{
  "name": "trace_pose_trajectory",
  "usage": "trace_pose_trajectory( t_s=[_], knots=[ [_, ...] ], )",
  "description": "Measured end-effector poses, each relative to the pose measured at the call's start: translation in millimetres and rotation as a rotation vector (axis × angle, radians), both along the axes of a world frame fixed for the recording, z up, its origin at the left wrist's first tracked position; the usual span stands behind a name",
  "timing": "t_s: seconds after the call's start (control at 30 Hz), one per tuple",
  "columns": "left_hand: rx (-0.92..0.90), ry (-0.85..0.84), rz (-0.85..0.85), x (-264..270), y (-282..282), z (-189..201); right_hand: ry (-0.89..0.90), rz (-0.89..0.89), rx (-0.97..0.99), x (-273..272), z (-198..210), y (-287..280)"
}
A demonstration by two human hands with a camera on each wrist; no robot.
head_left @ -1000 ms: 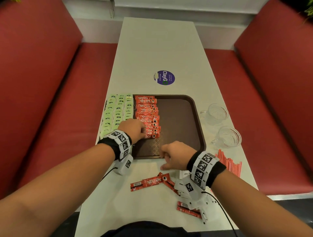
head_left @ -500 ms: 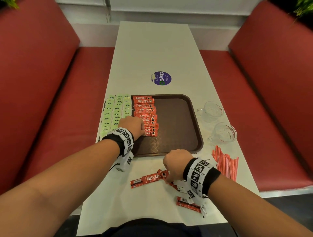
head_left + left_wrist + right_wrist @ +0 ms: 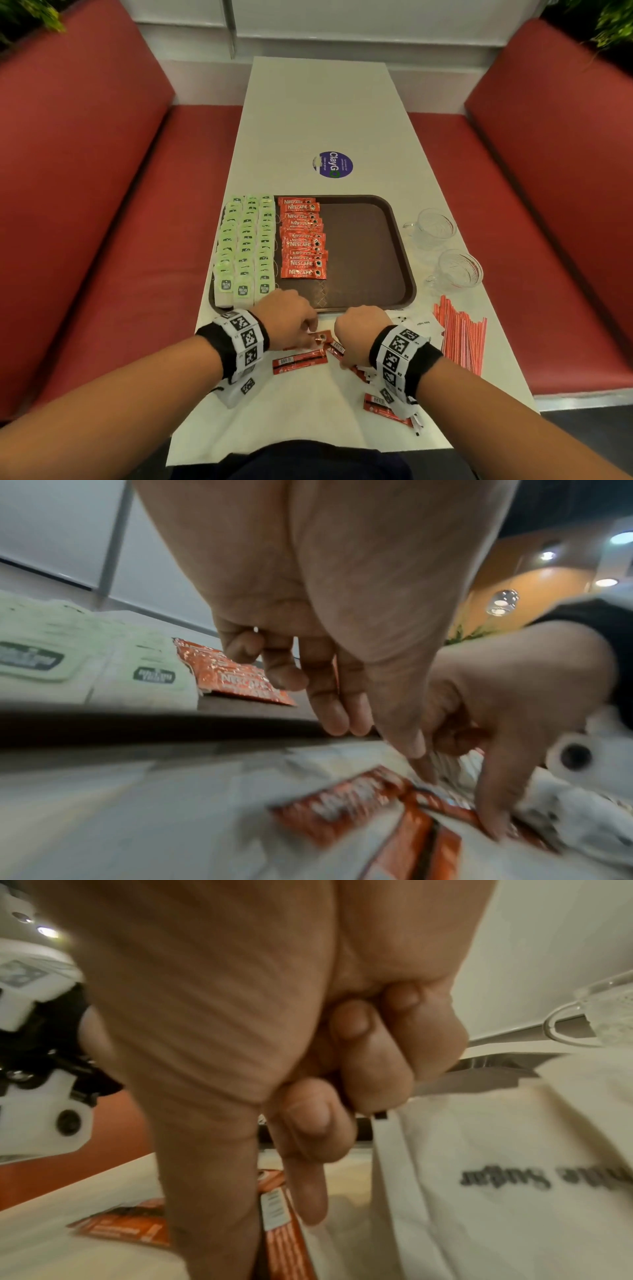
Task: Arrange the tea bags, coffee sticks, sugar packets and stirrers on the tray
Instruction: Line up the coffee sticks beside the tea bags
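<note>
The brown tray [image 3: 363,260] holds three columns of green tea bags [image 3: 246,250] and one column of red coffee sticks [image 3: 303,240]. Loose coffee sticks [image 3: 299,361] lie on the table in front of the tray. My left hand [image 3: 310,330] hovers over them with fingers hanging straight and nothing between them in the left wrist view [image 3: 369,731]. My right hand [image 3: 346,356] has three fingers curled, while thumb and forefinger close on one loose coffee stick [image 3: 284,1240]. White sugar packets [image 3: 496,1177] lie under the right wrist. Red stirrers [image 3: 460,335] lie to the right.
Two glass cups [image 3: 433,228] [image 3: 457,270] stand right of the tray. A round purple sticker [image 3: 332,164] marks the table beyond it. Red bench seats [image 3: 113,205] flank the narrow table. Another coffee stick [image 3: 387,407] lies near the front edge.
My left hand has left the coffee column on the tray and come back to the loose sticks. My right hand has dropped from the tray's front rim onto a stick.
</note>
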State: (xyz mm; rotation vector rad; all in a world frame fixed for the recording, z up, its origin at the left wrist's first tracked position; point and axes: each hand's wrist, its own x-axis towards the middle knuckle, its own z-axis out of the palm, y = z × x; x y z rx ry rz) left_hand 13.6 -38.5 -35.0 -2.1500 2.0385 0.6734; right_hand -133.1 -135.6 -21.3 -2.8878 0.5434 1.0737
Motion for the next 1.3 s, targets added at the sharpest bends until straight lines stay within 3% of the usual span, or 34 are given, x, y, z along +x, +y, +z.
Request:
trace_pose_trajectory(
  t_s=[0.17,0.47,0.63,0.9,1.07,1.3],
  knots=[
    [0.005,-0.167,-0.056,-10.1,9.2,-10.2,-0.020,-0.018,0.024,1.6,0.1,5.7],
    [0.100,-0.314,0.139,-4.9,16.3,-10.8,-0.122,-0.024,0.165,5.4,-1.0,4.4],
    [0.112,-0.244,0.112,5.4,19.0,-6.9,-0.275,-0.058,0.255,7.6,2.0,-3.5],
    [-0.096,-0.036,0.137,24.7,10.1,13.5,-0.517,-0.313,0.521,12.8,3.0,-19.9],
    [-0.162,0.121,0.205,36.5,4.9,23.6,-0.577,-0.180,0.414,21.9,2.3,-27.4],
    [-0.227,0.167,0.260,52.2,-0.8,20.2,-0.612,-0.239,0.421,28.0,-3.4,-42.8]
  ],
)
